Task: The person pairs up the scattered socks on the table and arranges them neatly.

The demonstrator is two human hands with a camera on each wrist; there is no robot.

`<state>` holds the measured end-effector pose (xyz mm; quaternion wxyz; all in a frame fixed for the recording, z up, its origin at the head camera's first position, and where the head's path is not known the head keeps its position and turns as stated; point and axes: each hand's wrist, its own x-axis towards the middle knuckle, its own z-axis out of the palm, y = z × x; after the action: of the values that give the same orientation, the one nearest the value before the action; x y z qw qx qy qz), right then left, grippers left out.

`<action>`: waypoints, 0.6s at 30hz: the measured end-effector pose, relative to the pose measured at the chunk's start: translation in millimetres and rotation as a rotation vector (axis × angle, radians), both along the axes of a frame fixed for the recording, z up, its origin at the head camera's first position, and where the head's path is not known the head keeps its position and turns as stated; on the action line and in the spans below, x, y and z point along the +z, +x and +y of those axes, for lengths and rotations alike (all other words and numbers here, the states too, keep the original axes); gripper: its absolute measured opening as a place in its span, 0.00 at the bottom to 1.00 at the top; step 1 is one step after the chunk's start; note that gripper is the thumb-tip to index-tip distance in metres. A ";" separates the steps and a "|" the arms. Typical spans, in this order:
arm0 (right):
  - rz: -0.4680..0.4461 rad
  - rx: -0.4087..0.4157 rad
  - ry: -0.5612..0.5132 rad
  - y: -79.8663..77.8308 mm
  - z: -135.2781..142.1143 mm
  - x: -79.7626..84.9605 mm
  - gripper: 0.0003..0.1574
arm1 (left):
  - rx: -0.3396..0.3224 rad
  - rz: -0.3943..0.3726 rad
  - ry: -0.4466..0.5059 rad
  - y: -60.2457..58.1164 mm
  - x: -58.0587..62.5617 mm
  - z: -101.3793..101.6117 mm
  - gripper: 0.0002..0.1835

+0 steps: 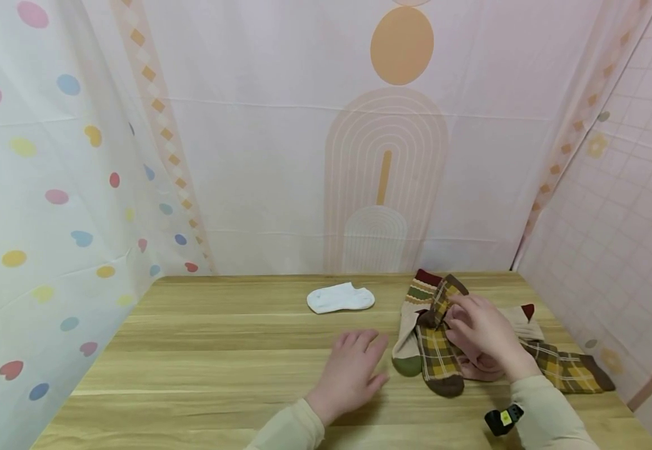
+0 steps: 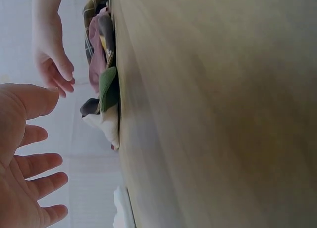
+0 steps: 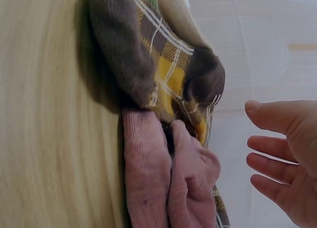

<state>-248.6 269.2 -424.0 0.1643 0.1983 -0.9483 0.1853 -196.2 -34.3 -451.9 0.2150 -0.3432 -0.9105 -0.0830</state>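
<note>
Toward the right of the counter lies a loose pile of socks, and the right hand hovers over it with fingers lightly bent and thumb held apart. The right wrist view shows a gap between that hand and the fabric, so it grips nothing. The left hand is just left of the pile, raised above the wood, its fingers spread and likewise holding nothing. The two hands are apart from each other.

At the pile's left edge, a beige sock has its long axis running far to near, striped cuff at the far end, green toe at the near end, slightly left. Overlapping its right side, a plaid sock runs much the same way, brown toe pointing near and cuff leaning far and right. Pink socks are bunched beneath the right hand, partly hidden by it. On the right, another plaid sock stretches left to right, brown end pointing right and a little near. Farther back, a red-tipped sock also points right.

Well left of the pile, near the far edge, a white sock lies flat, its long axis left to right.
</note>
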 end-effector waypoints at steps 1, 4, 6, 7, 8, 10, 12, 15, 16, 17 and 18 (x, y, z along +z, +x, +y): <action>-0.005 -0.004 0.001 0.3 1.1 -0.6 0.27 | -0.001 0.003 0.001 0.5 -0.5 0.8 0.32; -0.017 -0.007 -0.003 1.0 3.9 -2.4 0.27 | -0.006 -0.007 0.006 2.3 -0.7 3.2 0.32; -0.022 -0.012 -0.006 1.1 5.7 -3.7 0.28 | -0.008 -0.021 0.006 3.0 -0.5 5.0 0.32; -0.026 -0.014 -0.007 1.1 6.5 -4.3 0.28 | -0.008 -0.030 0.005 3.4 -0.3 5.8 0.32; -0.031 -0.018 -0.006 1.1 7.3 -4.9 0.28 | -0.008 -0.039 0.005 3.4 -0.4 6.7 0.33; -0.039 -0.025 -0.003 1.4 8.5 -5.8 0.29 | -0.011 -0.048 0.004 3.7 -0.6 8.6 0.33; -0.048 -0.032 0.003 1.7 9.4 -6.3 0.29 | -0.012 -0.055 0.004 4.6 -0.5 10.6 0.33; -0.060 -0.043 0.017 2.2 10.5 -6.6 0.28 | -0.018 -0.053 0.012 5.8 -0.7 13.7 0.34; -0.063 -0.046 0.022 2.3 10.8 -6.8 0.28 | -0.020 -0.056 0.013 6.3 -0.6 14.6 0.34; -0.068 -0.050 0.025 2.4 11.3 -7.0 0.27 | -0.023 -0.056 0.017 6.6 -0.9 15.7 0.34; -0.071 -0.053 0.027 2.4 11.7 -7.4 0.27 | -0.028 -0.056 0.020 6.8 -1.2 16.5 0.34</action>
<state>-246.2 280.9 -431.4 0.1326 0.1687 -0.9609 0.1750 -189.3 -17.8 -453.2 0.1918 -0.3513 -0.9104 -0.1045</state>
